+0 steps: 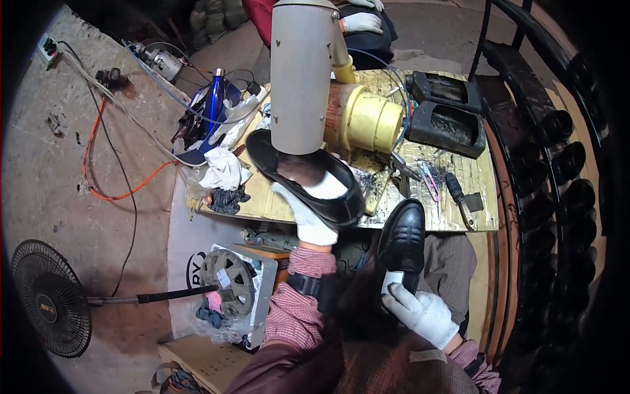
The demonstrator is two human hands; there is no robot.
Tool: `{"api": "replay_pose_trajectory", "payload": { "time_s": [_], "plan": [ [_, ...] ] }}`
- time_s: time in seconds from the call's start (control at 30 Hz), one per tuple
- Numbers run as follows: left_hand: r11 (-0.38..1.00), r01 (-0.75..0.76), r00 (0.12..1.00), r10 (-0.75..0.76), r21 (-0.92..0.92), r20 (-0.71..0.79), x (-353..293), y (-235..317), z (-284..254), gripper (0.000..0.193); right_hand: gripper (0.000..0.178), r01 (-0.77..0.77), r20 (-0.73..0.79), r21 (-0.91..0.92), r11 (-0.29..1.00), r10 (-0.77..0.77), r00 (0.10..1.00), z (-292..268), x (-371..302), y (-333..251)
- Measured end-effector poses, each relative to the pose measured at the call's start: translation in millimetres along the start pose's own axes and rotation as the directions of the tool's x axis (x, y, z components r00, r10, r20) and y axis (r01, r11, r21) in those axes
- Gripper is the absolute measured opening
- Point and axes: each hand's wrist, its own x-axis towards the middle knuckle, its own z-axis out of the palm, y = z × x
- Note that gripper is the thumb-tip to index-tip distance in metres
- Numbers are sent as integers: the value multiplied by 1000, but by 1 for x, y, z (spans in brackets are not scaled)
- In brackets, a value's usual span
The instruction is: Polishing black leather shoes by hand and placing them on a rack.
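My left hand (pixel 310 220), in a white glove, is closed round the side of a black leather shoe (pixel 344 209) with a pale insole. That shoe is tilted below the lower end of a grey ribbed cylinder (pixel 298 72), which hides part of its opening. Lower right, my right hand (pixel 423 316), gloved too, grips a second black shoe (pixel 402 236) at its heel end, the fingers at the white insole. Its toe points away from me, over the near edge of the workbench (pixel 262 202).
A yellow cylindrical part (pixel 371 118), black trays (pixel 449 128), a pink cutter (pixel 430 182) and a brush (pixel 456 194) lie on the bench. Racks of black shoes (pixel 577 197) stand right. At left are a fan (pixel 51 299) and cables. Another person's gloved hand (pixel 362 23) shows beyond.
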Motion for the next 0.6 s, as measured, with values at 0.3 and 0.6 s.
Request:
{"api": "replay_pose_trajectory", "payload": {
  "time_s": [0.3, 0.6],
  "plan": [
    [998, -41, 822, 57, -41, 567, 43, 76, -3, 96, 36, -29, 49, -14, 999, 30, 998, 3, -4, -1],
    [866, -314, 949, 285, 389, 131, -20, 94, 1, 103, 30, 25, -134, 262, 965, 11, 991, -5, -24, 9]
  ]
}}
